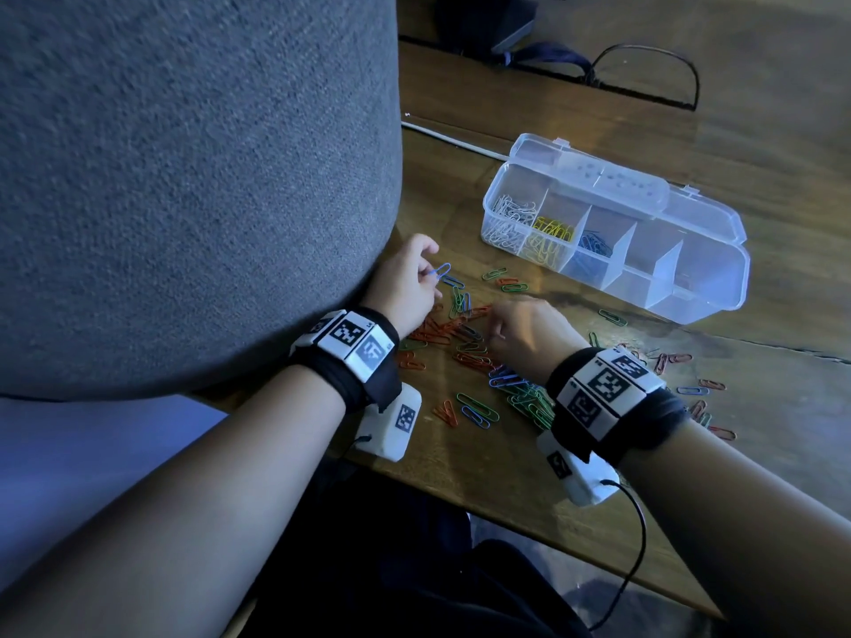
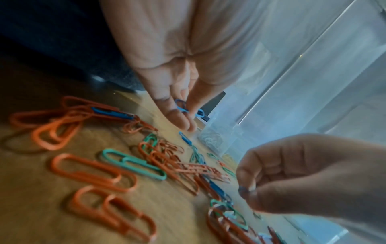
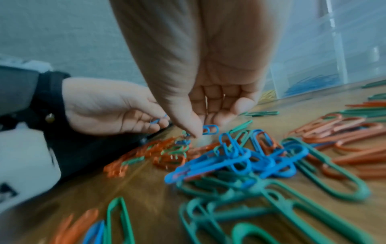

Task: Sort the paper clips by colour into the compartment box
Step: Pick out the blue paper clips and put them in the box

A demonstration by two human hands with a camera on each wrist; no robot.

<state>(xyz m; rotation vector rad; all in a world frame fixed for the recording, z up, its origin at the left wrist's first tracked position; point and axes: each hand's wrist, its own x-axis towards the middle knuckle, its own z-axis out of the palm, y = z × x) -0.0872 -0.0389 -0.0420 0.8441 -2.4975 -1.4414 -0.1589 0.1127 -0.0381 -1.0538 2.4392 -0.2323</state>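
Observation:
A clear compartment box (image 1: 681,287) stands open on the wooden table. It holds white clips (image 1: 509,218), yellow clips (image 1: 550,237) and blue clips (image 1: 594,250) in three neighbouring compartments. Orange, green and blue paper clips (image 1: 465,349) lie scattered in front of it. My left hand (image 1: 430,278) (image 2: 185,113) pinches a blue paper clip (image 1: 441,271) (image 2: 181,107) just above the table. My right hand (image 1: 495,336) (image 3: 200,132) reaches down into the pile, thumb and forefinger pinched on a small blue clip (image 2: 244,189) (image 3: 210,129).
A large grey fabric-covered object (image 1: 184,177) crowds the left side, right against my left hand. A white cable (image 1: 451,138) and a pair of glasses (image 1: 644,76) lie beyond the box. The table's near edge (image 1: 506,504) runs under my wrists.

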